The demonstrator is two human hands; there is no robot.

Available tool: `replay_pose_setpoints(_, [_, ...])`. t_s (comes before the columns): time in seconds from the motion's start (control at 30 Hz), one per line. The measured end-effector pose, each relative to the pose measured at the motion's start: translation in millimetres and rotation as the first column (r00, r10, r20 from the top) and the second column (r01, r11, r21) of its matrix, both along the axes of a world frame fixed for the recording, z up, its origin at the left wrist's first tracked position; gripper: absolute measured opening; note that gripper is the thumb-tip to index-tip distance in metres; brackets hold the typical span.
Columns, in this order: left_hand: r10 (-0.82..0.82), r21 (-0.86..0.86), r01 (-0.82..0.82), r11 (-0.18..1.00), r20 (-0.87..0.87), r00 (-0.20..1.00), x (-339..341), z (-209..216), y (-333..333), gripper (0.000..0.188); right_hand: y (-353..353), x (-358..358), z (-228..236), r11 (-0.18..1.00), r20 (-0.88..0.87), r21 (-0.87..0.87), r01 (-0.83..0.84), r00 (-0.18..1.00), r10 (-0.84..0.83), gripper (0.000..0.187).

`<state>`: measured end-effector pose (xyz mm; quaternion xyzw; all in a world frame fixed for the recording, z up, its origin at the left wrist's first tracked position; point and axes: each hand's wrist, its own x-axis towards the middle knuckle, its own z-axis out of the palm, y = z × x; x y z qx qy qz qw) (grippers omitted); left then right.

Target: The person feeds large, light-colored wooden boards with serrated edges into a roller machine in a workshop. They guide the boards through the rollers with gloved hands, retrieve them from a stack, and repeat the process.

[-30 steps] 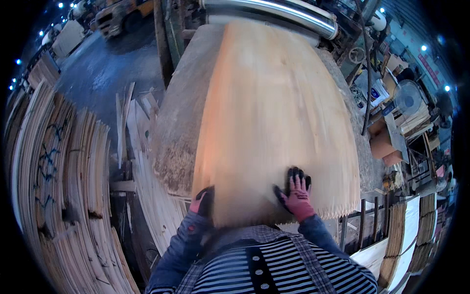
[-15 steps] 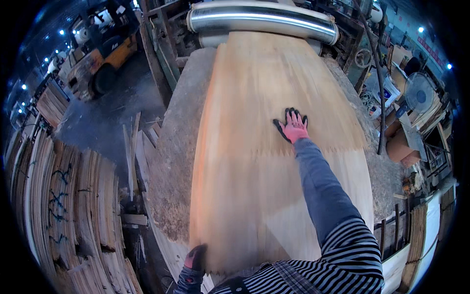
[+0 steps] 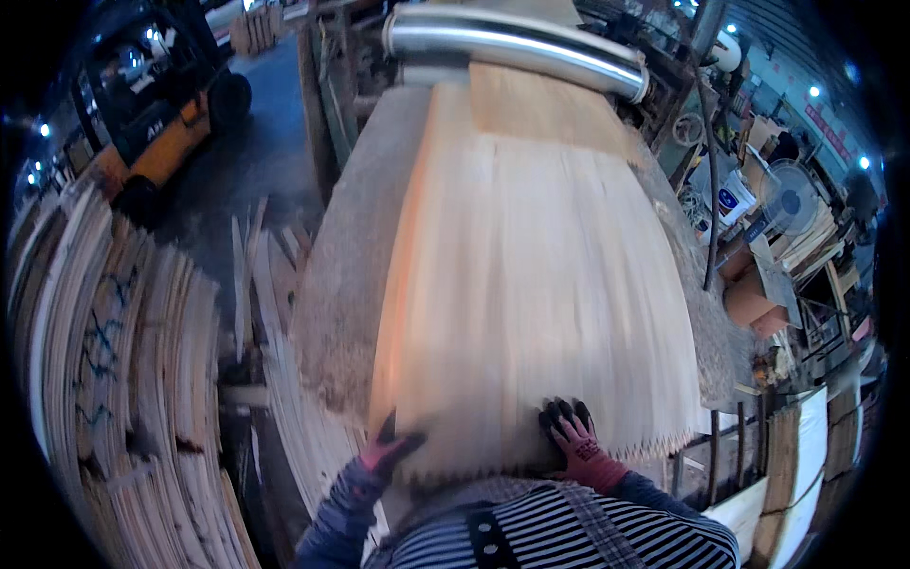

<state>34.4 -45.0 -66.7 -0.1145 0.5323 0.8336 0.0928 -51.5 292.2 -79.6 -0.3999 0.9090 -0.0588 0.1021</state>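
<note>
A pale wood veneer sheet (image 3: 540, 303) with a jagged near edge lies lengthwise in front of me on a stone-like bed. Beyond it, a tanner veneer sheet (image 3: 550, 109) reaches up to a shiny metal roller (image 3: 512, 49). My right hand (image 3: 580, 450), in a pink glove with black fingertips, rests on the near end of the pale sheet, fingers spread. At that sheet's near left corner is my left hand (image 3: 387, 448), gloved alike, thumb and fingers apart. Neither hand shows anything enclosed in it.
Stacked veneer sheets (image 3: 123, 379) fill the left side, with a yellow forklift (image 3: 156, 142) behind them. On the right stand a fan (image 3: 791, 196), a white bucket (image 3: 735, 199) and a cardboard box (image 3: 758, 302). A dark pole (image 3: 709, 190) rises beside the bed.
My right hand has drawn back from mid-bed to the pale sheet's near end. The tan sheet has travelled toward the roller, baring more of the pale one. My left hand has shifted slightly forward.
</note>
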Motion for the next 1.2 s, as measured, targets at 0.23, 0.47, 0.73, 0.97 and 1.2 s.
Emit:
replay_pose_setpoints(0.23, [-0.290, 0.213, 0.361, 0.908, -0.303, 0.908, -2, 110, 63, 0.075, 37, 76, 4, 0.836, -0.151, -0.537, 0.114, 0.962, -0.228, 0.062])
replay_pose_setpoints(0.47, [-0.222, 0.167, 0.352, 0.921, -0.518, 0.826, 13, 97, 32, 0.049, 62, 136, 61, 0.770, -0.257, -0.614, 0.174, 0.878, -0.403, 0.039])
replay_pose_setpoints(0.73, [0.033, -0.938, -0.220, 0.268, -0.220, 0.975, 5, -135, 10, 0.057, -16, 8, 121, 0.836, -0.364, -0.520, 0.174, 0.840, -0.402, 0.040])
replay_pose_setpoints(0.97, [0.420, -0.496, -0.383, 0.779, -0.039, 0.906, -1, -41, -3, 0.037, -57, -171, 87, 0.786, -0.412, -0.591, 0.184, 0.768, -0.490, 0.038])
replay_pose_setpoints(1.2, [0.475, -0.578, -0.406, 0.708, -0.036, 0.879, -3, 9, 12, 0.039, -90, -305, 36, 0.824, -0.373, -0.494, 0.277, 0.789, -0.488, 0.043])
